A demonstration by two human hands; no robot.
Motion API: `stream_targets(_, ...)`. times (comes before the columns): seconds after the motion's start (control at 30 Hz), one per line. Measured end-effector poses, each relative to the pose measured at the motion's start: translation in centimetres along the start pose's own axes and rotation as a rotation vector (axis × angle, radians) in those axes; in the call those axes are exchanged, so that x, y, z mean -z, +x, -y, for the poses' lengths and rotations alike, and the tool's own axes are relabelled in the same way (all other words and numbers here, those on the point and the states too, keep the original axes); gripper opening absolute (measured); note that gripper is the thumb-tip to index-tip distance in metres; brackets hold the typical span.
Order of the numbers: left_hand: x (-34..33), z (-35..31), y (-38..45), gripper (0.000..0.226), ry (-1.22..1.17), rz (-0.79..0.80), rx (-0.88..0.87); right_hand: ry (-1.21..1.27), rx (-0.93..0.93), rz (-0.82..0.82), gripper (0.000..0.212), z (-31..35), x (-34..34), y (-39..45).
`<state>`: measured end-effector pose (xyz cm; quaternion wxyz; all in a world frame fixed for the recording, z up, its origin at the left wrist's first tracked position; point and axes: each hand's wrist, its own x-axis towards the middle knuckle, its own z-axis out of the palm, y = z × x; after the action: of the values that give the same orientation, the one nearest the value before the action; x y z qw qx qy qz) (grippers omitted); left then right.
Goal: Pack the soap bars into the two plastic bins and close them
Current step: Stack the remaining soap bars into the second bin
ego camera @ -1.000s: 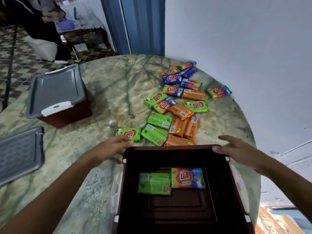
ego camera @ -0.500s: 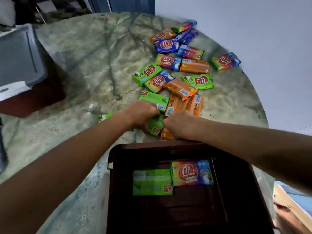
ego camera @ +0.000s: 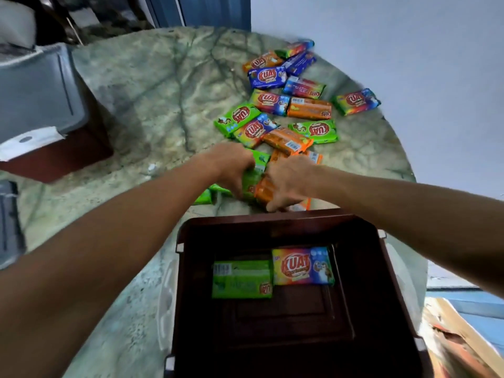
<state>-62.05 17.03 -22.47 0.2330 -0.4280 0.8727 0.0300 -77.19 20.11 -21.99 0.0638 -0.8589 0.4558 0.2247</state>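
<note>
Both my hands sit just past the far rim of the open brown bin (ego camera: 387, 282). My left hand (ego camera: 231, 166) is curled over a green soap bar (ego camera: 252, 178), fingers mostly hidden under the palm, so the grip is only partly readable. My right hand (ego camera: 290, 181) is wrapped around an orange soap bar (ego camera: 263, 190); the thumb and fingertips are tucked below it. Motion blur smears the loose bars beneath the hands and I can't count those. Another green bar (ego camera: 204, 196) pokes out from behind my left forearm, mostly covered.

Inside the bin I count two bars flat on the floor, touching side by side: a green one (ego camera: 241, 279) on the left, a rainbow-wrapped one (ego camera: 302, 266) on the right. Bin's near edge is cut off by the frame.

Beyond the hands the pile (ego camera: 294, 105) on the marble table (ego camera: 150, 91) shows about eleven clear bars. The second bin (ego camera: 54, 156), lid (ego camera: 35, 88) on it, is cropped at the left edge. A loose grey lid (ego camera: 9, 222) is also cut off lower left
</note>
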Motion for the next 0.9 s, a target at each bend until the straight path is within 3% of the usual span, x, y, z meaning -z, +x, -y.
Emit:
stream_targets(0.13,5.1,1.3,-5.5,0.073,-0.11,-0.143,0.107,0.057,-0.044,-0.32,0.076,-1.7,4.3,-5.1)
stream_targets(0.23,7.2,-0.3,-10.6,0.074,-0.103,-0.201,0.108,0.118,0.012,-0.453,0.08,-0.9,6.7,-10.4)
stream_targets(0.37,6.5,-6.2,-16.2,0.067,-0.221,-0.147,0.046,0.087,0.091,-0.278,0.083,3.0,5.8,-16.6)
stream_targets(0.43,4.5,-9.4,-16.9,0.065,-0.261,-0.051,0.012,0.073,0.126,-0.125,0.072,5.0,3.3,-17.7)
stream_targets(0.57,-0.9,-13.4,-16.0,0.064,-0.26,0.153,-0.049,-0.019,0.157,0.106,0.081,7.1,-2.8,-17.0)
stream_targets(0.7,-4.7,-15.3,-15.4,0.057,-0.248,0.186,-0.091,-0.063,0.17,0.16,0.085,8.2,-6.2,-16.0)
stream_targets(0.8,-5.7,-15.1,-15.3,0.044,-0.239,0.139,-0.089,-0.029,0.136,0.169,0.074,8.3,-6.8,-15.4)
stream_targets(0.9,-5.1,-14.2,-15.5,0.045,-0.28,0.12,-0.089,0.047,0.117,0.189,0.058,8.0,-6.6,-15.4)
